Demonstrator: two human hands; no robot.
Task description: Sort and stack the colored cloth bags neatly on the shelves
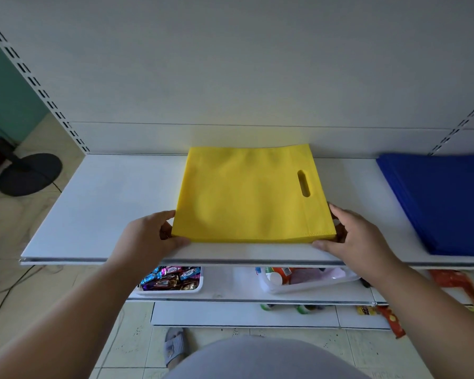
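A stack of yellow cloth bags point(246, 195) lies flat in the middle of the white shelf point(107, 203), its cut-out handle slot on the right side. My left hand point(153, 236) cups the stack's near left corner, thumb along the front edge and fingers curled at the left side. My right hand point(353, 236) cups the near right corner the same way. A stack of blue cloth bags point(443, 203) rests on the same shelf at the far right, partly cut off by the frame.
The shelf's white back panel rises behind the bags. On a lower shelf stand a white tray of wrapped sweets point(173, 279) and a clear tub of goods point(298, 279). A black fan base point(29, 175) stands on the tiled floor at left.
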